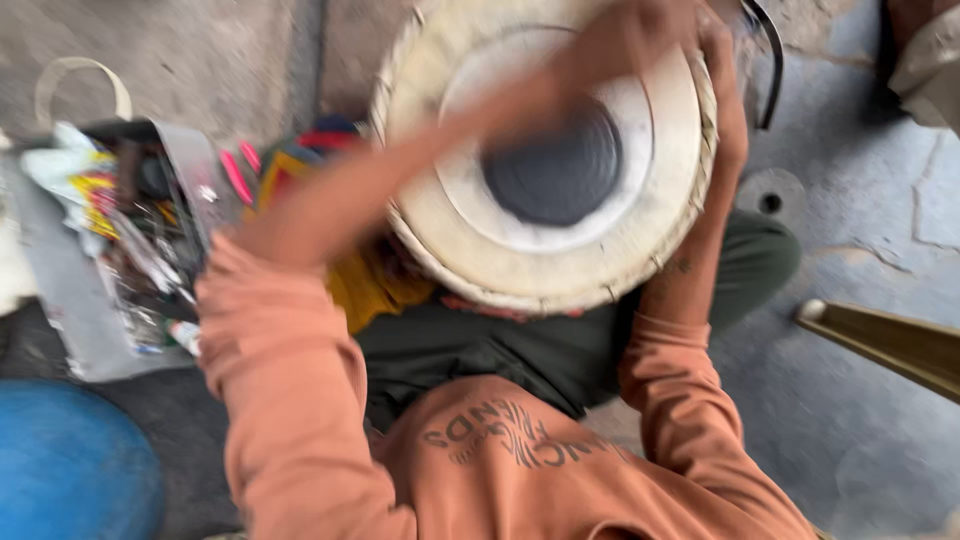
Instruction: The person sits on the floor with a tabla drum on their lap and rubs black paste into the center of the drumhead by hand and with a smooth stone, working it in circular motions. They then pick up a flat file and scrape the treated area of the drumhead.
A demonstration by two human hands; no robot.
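While seated cross-legged on the concrete floor [860, 230], cradling a drum [470, 220] in the lap, tilted so that the pale skin and its dark round centre patch [555, 170] face up toward the head camera. Propped on a yellow cloth [370, 285] and dark trousers, well inside both arms.

Left hand [630, 40] stretched right across the skin to the far rim, forearm passing over the dark patch; heavily blurred, so impossible to tell whether curled over the edge, flat or clenched. Right hand [725, 80] laid along the right-hand rim, wrist against the lacing; fingers lost in blur near the top edge, so grip likewise impossible to judge.

To handle this well, probably best to:
- brace the shell firmly with the right hand and the thighs, so as not to let it roll on the cloth;
- work at the rim with the left, lifting the forearm clear of the centre patch, likely the most delicate part of the skin;
- press evenly, without jerks, given the motion blur in that arm;
- mind the black strap [770, 70] just beyond the rim, close enough to snag fingers.

Off to the left, a grey box of cluttered tools [70, 290], within reach but apart from the drum; a blue round object [70, 470] nearer the knee; a brass-coloured bar [890, 345] lying to the right.
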